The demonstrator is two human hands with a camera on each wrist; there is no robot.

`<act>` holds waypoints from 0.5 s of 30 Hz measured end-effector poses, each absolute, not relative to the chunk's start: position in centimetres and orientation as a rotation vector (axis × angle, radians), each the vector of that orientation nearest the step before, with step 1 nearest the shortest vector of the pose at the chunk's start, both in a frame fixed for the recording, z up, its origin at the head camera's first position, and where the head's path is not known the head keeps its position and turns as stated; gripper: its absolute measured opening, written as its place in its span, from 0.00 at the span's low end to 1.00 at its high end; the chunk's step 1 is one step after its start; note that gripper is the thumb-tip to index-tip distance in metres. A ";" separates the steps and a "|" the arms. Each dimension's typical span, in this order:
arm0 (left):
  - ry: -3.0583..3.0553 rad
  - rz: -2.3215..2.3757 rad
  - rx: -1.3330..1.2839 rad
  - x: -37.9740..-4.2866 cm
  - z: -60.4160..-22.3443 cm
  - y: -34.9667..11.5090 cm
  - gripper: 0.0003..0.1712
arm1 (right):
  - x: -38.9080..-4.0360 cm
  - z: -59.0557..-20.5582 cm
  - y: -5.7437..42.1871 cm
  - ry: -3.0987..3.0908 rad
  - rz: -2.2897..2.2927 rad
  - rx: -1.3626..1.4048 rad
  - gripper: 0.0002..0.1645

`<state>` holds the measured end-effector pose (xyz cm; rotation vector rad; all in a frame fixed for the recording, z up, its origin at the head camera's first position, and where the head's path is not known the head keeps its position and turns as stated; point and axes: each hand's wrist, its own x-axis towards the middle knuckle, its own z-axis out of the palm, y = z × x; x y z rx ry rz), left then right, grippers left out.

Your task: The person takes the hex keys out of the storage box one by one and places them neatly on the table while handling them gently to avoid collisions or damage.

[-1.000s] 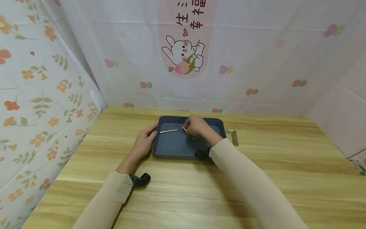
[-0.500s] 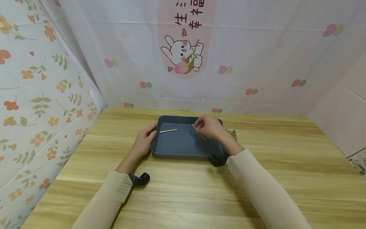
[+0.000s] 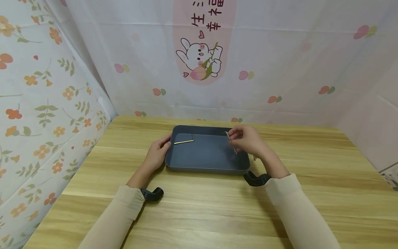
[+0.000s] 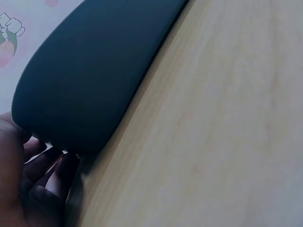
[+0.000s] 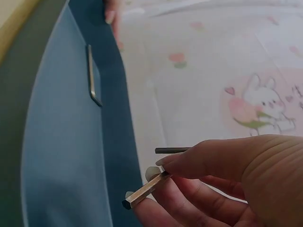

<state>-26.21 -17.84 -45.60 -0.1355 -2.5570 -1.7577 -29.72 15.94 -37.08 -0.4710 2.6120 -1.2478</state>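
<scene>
My left hand [image 3: 155, 155] grips the left end of a dark blue-grey rectangular tray [image 3: 202, 159], thumb at the rim. In the left wrist view its curled fingers lie against the tray's outer side. Above the tray's right end, my right hand [image 3: 251, 141] pinches an L-shaped hex key [image 5: 144, 191] between thumb and fingers. The right wrist view shows its six-sided end pointing out past the fingertips. A second hex key [image 3: 184, 142], brass-coloured, lies on the tray floor near the left end.
Just beyond the tray's right side, ends of other hex keys [image 3: 255, 157] peek out from behind my right hand. The tray stands on a wood-grain table [image 3: 192, 207]. A printed cloth [image 3: 280, 69] hangs behind the table's back edge, with another at the left.
My right hand has moved right with the pinched hex key, from the middle of the tray to its right end. The left hand, tray and lying key have stayed put.
</scene>
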 end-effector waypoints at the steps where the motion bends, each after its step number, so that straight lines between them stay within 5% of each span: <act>1: -2.557 -1.750 -0.139 -26.3 -45.8 -17.9 0.28 | -29.6 -37.0 16.3 2.611 -1.260 -0.456 0.19; 15: -2.560 -1.752 -0.123 -26.2 -45.8 -17.9 0.28 | -28.9 -35.7 19.3 2.604 -1.419 -0.342 0.30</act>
